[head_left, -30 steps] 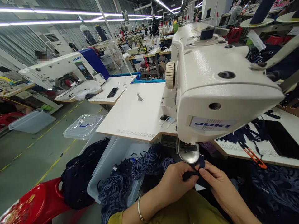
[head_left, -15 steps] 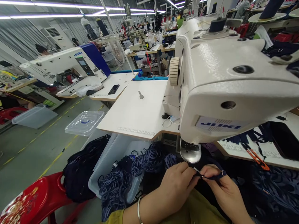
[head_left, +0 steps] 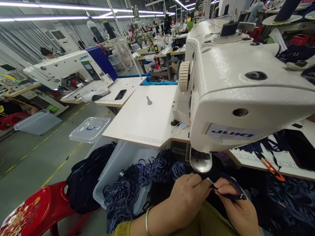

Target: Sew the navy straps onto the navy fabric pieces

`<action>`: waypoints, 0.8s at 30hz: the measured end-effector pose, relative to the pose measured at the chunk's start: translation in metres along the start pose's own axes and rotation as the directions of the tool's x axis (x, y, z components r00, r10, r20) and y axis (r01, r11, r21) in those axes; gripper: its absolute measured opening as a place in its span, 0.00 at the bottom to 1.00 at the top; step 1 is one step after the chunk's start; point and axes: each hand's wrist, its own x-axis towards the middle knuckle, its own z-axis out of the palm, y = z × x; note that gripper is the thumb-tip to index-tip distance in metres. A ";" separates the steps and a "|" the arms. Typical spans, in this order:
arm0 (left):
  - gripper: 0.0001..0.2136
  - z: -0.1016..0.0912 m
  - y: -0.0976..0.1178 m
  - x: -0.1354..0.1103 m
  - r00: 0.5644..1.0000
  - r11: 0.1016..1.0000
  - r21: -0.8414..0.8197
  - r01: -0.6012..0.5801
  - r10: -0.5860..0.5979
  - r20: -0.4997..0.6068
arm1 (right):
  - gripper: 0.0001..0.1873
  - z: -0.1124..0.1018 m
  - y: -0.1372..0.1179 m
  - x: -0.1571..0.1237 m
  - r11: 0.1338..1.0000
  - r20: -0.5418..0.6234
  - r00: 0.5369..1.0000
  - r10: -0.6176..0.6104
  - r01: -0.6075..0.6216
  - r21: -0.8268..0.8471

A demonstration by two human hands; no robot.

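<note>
One narrow navy strip (head_left: pixel 237 196) is getting all the attention, down in front of an olive top (head_left: pixel 211 221) and just below the rounded metal end (head_left: pixel 201 164) of a big JUKI sewing machine (head_left: pixel 236 82). Right hand (head_left: pixel 238 209) has it pinched between thumb and forefinger, with some of it lying back across the fingers. Left hand (head_left: pixel 184 198) is curled in, its tips apparently closed on another bit of the strip right beside the right hand's – they're practically touching.

What could go wrong? Mostly slipping, I reckon. The strip looks thin and limp, so a loose pinch on either side could let it twist or drop, and good luck spotting navy against the dark patterned cloth (head_left: pixel 292 201) off to the right. Working that close to the metal end, it could also snag if the hands come up carelessly.

Stuff I can't make out: the left thumb's blocked by the back of the hand, so no idea how firm that hold is. A pale sliver (head_left: pixel 209 180) pokes up by the fingertips – label, paper, no clue. Both strip ends get lost around the fingers, and the machine runs out of view at the right.
</note>
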 end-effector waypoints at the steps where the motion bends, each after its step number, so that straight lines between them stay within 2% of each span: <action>1: 0.11 0.000 0.000 0.000 1.000 1.000 0.004 -0.014 0.014 0.008 | 0.09 0.001 0.000 0.000 1.000 -0.016 1.000 0.006 -0.006 -0.002; 4: 0.11 0.002 -0.002 0.000 0.999 1.000 0.003 -0.019 0.019 0.026 | 0.08 0.002 0.000 0.001 1.000 -0.031 0.999 0.016 -0.016 -0.002; 6: 0.12 0.002 -0.003 0.000 0.999 1.000 -0.018 0.014 -0.013 0.050 | 0.06 0.000 -0.002 0.001 0.998 0.008 0.998 0.055 -0.055 -0.036; 9: 0.12 -0.001 -0.003 0.001 0.989 0.992 -0.079 0.100 -0.090 0.120 | 0.05 -0.002 -0.011 0.002 0.977 0.052 0.981 0.187 -0.180 -0.115; 12: 0.09 -0.011 -0.004 0.008 0.971 0.977 -0.131 0.167 -0.140 0.195 | 0.10 0.000 -0.022 0.012 0.934 0.012 0.942 0.335 -0.330 -0.138; 14: 0.06 -0.019 -0.007 0.017 0.957 0.971 -0.134 0.199 -0.163 0.240 | 0.13 0.003 -0.027 0.023 0.909 0.004 0.920 0.391 -0.386 -0.155; 16: 0.04 -0.023 -0.011 0.025 0.943 0.970 -0.080 0.231 -0.203 0.262 | 0.15 0.006 -0.027 0.037 0.901 0.017 0.918 0.395 -0.384 -0.200; 18: 0.05 -0.025 -0.017 0.031 0.948 0.973 0.012 0.232 -0.228 0.220 | 0.16 0.010 -0.023 0.049 0.901 0.017 0.930 0.368 -0.352 -0.252; 20: 0.07 -0.023 -0.022 0.033 0.977 0.979 0.108 0.173 -0.184 0.107 | 0.15 0.014 -0.018 0.057 0.900 -0.002 0.940 0.340 -0.326 -0.288; 22: 0.10 -0.020 -0.026 0.029 1.000 0.985 0.170 0.027 -0.029 0.010 | 0.15 0.017 -0.014 0.061 0.906 -0.004 0.948 0.319 -0.306 -0.294; 24: 0.14 -0.015 -0.028 0.022 0.990 0.972 0.190 -0.137 0.142 -0.010 | 0.14 0.019 -0.010 0.064 0.911 -0.013 0.953 0.302 -0.292 -0.290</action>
